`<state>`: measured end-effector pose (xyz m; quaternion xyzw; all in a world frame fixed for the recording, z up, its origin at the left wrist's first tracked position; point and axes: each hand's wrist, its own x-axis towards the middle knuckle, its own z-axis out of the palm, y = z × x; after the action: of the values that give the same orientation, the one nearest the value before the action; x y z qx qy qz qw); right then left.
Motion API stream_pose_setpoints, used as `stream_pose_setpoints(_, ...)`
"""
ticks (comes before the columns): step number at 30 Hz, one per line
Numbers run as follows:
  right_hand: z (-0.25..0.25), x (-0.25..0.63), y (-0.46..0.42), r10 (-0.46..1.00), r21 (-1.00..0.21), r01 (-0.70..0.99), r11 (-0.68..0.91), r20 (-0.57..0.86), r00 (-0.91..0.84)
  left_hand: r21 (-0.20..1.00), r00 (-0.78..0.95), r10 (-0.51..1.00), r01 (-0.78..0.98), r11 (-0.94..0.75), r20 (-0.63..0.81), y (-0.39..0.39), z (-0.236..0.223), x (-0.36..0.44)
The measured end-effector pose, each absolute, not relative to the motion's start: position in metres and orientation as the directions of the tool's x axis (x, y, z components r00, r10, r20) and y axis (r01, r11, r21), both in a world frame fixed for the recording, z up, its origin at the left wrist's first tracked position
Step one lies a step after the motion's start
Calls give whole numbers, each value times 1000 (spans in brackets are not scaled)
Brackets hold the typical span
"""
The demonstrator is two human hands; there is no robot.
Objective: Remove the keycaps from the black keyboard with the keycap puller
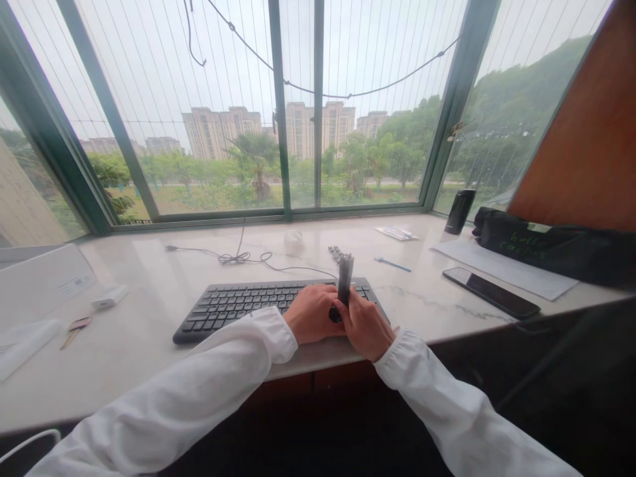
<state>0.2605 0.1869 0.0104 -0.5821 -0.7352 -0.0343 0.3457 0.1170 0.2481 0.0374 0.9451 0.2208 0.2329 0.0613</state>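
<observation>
Both my hands are close together above the front edge of a black computer keyboard (263, 308). My right hand (365, 323) is shut around a narrow dark grey stick (345, 278), which stands upright and tilts slightly. My left hand (313, 313) presses against the stick's lower part, next to a round black end piece (335, 314). The hands hide most of the lower stick. Their palms rest over the keyboard's right half, and white sleeves cover both forearms.
The keyboard lies on a pale marble sill (149, 358). A black cable (243, 260), a small second keypad (336, 254), a blue pen (392, 264), a black phone (491, 293), a black flask (460, 212), a black bag (551, 248), keys (75, 331) and white papers surround it. A large window runs behind.
</observation>
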Motion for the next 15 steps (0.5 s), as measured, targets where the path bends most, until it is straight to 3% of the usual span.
stream_pose_setpoints(15,9,263,181,796,-358,834,419,588,-147,143,833,411,386,-911,370,251,45,112)
